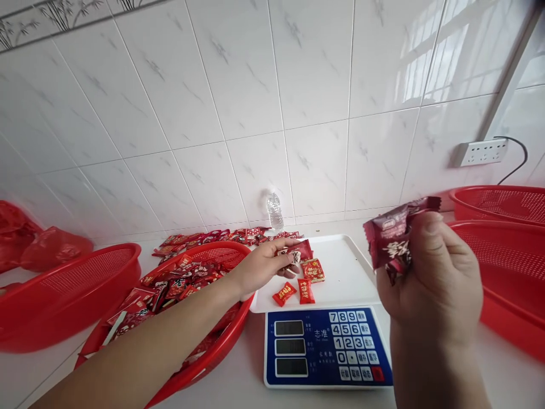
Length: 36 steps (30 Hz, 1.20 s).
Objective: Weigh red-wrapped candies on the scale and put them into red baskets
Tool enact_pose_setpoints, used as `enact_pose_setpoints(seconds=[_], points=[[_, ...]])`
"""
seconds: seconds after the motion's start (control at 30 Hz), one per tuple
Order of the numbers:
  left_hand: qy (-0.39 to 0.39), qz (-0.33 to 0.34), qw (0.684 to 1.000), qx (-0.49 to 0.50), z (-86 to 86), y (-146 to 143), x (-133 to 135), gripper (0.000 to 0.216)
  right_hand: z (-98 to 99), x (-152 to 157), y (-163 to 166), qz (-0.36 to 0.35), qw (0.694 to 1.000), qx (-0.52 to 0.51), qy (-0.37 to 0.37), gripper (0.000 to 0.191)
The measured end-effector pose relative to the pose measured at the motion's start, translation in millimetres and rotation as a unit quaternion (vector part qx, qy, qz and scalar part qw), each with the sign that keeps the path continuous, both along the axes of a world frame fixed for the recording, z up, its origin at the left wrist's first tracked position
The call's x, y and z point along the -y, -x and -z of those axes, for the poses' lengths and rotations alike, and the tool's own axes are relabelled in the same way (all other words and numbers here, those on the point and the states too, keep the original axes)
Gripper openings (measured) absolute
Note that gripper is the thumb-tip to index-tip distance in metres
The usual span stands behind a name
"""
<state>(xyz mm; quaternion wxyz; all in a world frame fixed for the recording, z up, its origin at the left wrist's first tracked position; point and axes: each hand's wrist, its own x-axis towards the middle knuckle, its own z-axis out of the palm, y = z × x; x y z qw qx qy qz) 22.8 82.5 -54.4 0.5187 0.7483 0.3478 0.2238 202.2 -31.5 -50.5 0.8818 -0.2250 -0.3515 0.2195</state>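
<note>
My left hand (264, 262) reaches over the white tray (344, 267) of the blue electronic scale (326, 346), fingers closed on a dark red candy packet (300, 250) at the tray's left side. Three small red candies (305, 282) lie on the tray just below that hand. My right hand (430, 272) is raised in front of the camera, pinching a dark red wrapped candy (392, 237) between thumb and fingers. A red basket (196, 284) full of red candy packets sits under my left forearm.
An empty red basket (63, 289) stands at the left, two stacked red baskets (506, 250) at the right. Loose candies (238, 234) and a small water bottle (275, 210) lie by the tiled wall. Red plastic bags (38, 241) sit far left. A wall socket (481, 152) is at the right.
</note>
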Motion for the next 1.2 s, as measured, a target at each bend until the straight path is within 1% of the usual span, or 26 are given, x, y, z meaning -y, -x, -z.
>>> enact_pose_setpoints(seconds=[0.03, 0.1, 0.2, 0.27, 0.4, 0.5, 0.57, 0.67, 0.73, 0.8, 0.9, 0.97, 1.0, 1.1, 1.17, 1.2], points=[[0.045, 0.011, 0.998, 0.048, -7.8, 3, 14, 0.042, -0.7, 0, -2, -0.003, 1.0, -0.007, 0.008, 0.026], [0.1, 0.034, 0.988, 0.11, -21.3, 9, 42, 0.046, -2.0, -3, -5, -0.002, 1.0, -0.016, 0.022, 0.023], [0.123, 0.062, 0.978, 0.155, -34.1, 19, 76, 0.052, -1.4, -6, -7, -0.002, 0.999, -0.014, 0.036, 0.027], [0.126, 0.076, 0.975, 0.168, -37.4, 25, 89, 0.051, 0.7, -7, -5, -0.016, 0.999, -0.008, 0.047, 0.03], [0.125, 0.095, 0.973, 0.17, -38.3, 32, 98, 0.047, 5.5, -4, 0, -0.04, 0.996, 0.022, 0.072, 0.039], [0.123, 0.092, 0.973, 0.174, -39.4, 36, 101, 0.049, 7.5, -1, 3, -0.04, 0.995, 0.046, 0.082, 0.04], [0.125, 0.086, 0.973, 0.175, -40.8, 38, 104, 0.051, 7.7, 1, 3, -0.024, 0.995, 0.055, 0.08, 0.04], [0.118, 0.075, 0.974, 0.176, -41.8, 39, 105, 0.049, 5.8, 0, 4, 0.02, 0.996, 0.048, 0.067, 0.043], [0.094, 0.065, 0.98, 0.162, -40.1, 39, 100, 0.047, 3.7, -2, 3, 0.04, 0.997, 0.031, 0.056, 0.045], [0.044, 0.047, 0.99, 0.124, -35.4, 37, 87, 0.045, 1.8, -4, 3, 0.04, 0.998, 0.018, 0.052, 0.048], [-0.087, 0.011, 0.996, 0.03, -22.3, 29, 57, 0.039, 0.2, -5, 4, 0.038, 0.998, 0.021, 0.051, 0.049], [-0.169, 0.003, 0.985, -0.035, -10.0, 23, 35, 0.036, 0.1, -5, 5, 0.049, 0.997, 0.027, 0.047, 0.048], [-0.198, 0.003, 0.978, -0.061, -3.1, 20, 24, 0.035, 0.3, -5, 6, 0.054, 0.997, 0.029, 0.047, 0.047], [-0.252, 0.019, 0.96, -0.122, 17.3, 9, -4, 0.033, 1.2, -5, 5, 0.043, 0.998, 0.027, 0.043, 0.045], [-0.261, 0.04, 0.95, -0.164, 26.5, 0, -16, 0.03, 1.8, -6, 4, 0.033, 0.999, 0.025, 0.034, 0.043], [-0.256, 0.049, 0.949, -0.179, 28.4, -5, -21, 0.028, 2.0, -7, 3, 0.034, 0.999, 0.026, 0.028, 0.042]])
